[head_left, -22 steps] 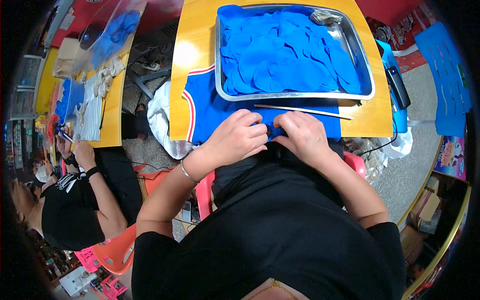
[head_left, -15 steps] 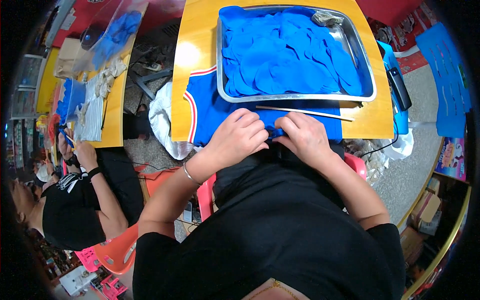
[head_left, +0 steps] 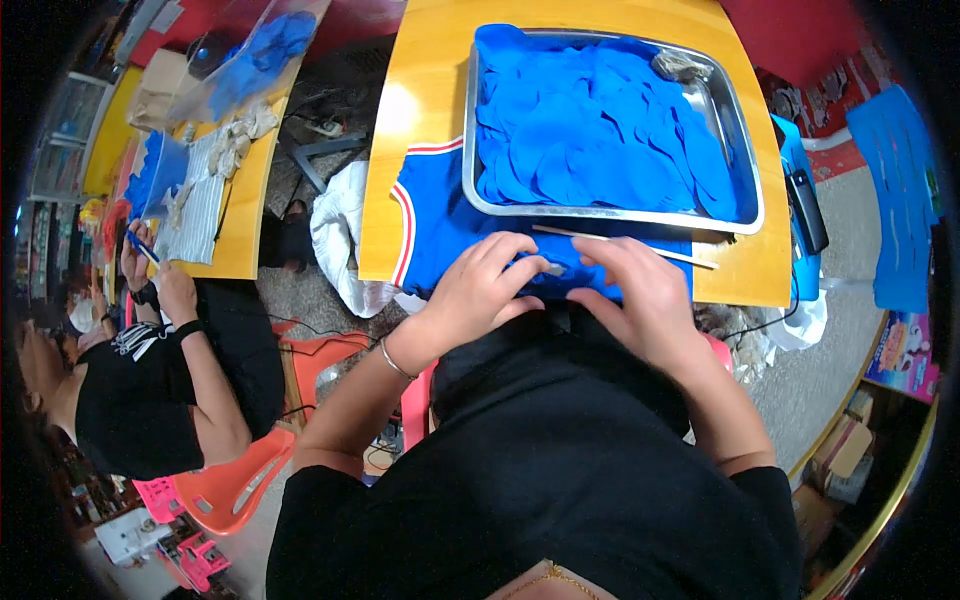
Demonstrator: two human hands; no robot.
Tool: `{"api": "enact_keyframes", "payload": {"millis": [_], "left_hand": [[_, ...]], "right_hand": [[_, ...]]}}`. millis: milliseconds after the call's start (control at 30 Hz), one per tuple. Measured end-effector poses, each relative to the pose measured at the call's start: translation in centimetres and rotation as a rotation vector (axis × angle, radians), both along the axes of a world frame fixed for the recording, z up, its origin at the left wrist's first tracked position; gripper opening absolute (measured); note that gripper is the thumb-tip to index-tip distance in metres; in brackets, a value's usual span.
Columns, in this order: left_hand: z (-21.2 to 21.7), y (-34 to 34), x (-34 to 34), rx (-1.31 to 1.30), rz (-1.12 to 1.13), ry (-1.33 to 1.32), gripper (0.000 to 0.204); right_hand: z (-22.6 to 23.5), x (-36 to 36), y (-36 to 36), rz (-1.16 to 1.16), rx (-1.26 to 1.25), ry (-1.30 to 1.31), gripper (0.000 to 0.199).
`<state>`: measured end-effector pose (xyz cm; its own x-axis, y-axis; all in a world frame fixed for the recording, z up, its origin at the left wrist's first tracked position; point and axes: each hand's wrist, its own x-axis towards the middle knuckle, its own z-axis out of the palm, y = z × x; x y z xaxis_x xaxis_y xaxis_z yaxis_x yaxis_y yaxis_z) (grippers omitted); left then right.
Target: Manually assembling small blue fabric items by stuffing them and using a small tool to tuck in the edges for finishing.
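Observation:
A blue garment (head_left: 445, 225) with red and white trim lies on the yellow table (head_left: 420, 90), reaching its near edge. My left hand (head_left: 478, 290) pinches the cloth at that edge, thumb and fingers closed on a small fold. My right hand (head_left: 645, 290) presses on the same cloth just to the right, fingers bent over it. A small pale piece (head_left: 553, 268) shows between the two hands. Just beyond them a thin wooden stick (head_left: 625, 245) lies across the garment.
A metal tray (head_left: 470, 130) heaped with blue cloth pieces (head_left: 600, 130) fills the table's far half. A black device (head_left: 805, 210) lies at the right edge. White cloth (head_left: 340, 240) hangs off the left. Another person (head_left: 150, 370) works at a second yellow table (head_left: 240, 210), beside orange chairs (head_left: 240, 470).
Both hands have shifted slightly along the garment's near edge and drawn a little closer together. The tray and stick have not moved.

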<state>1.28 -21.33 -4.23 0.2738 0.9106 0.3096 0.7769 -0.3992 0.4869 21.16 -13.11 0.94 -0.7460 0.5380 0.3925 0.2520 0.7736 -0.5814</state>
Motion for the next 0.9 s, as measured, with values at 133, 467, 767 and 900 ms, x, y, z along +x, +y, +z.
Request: {"api": "enact_keyframes", "payload": {"millis": [133,467,767,900], "left_hand": [[-0.2,-1.8,-0.5,0.009,0.076,-0.029,0.033],[0.2,-1.4,0.7,0.059,0.077,-0.036,0.028],[-1.2,-1.8,0.5,0.051,0.029,-0.184,0.026],[0.4,-2.3,1.2,0.114,0.031,-0.368,0.024]], "right_hand": [[9.6,2.0,-2.9,0.280,0.128,0.172,0.036],[12.5,-2.2,-6.9,0.433,0.190,0.831,0.052],[9.7,-2.4,-4.6,0.458,0.389,0.266,0.034],[4.1,-3.0,-0.9,0.204,0.146,-0.071,0.032]]}}
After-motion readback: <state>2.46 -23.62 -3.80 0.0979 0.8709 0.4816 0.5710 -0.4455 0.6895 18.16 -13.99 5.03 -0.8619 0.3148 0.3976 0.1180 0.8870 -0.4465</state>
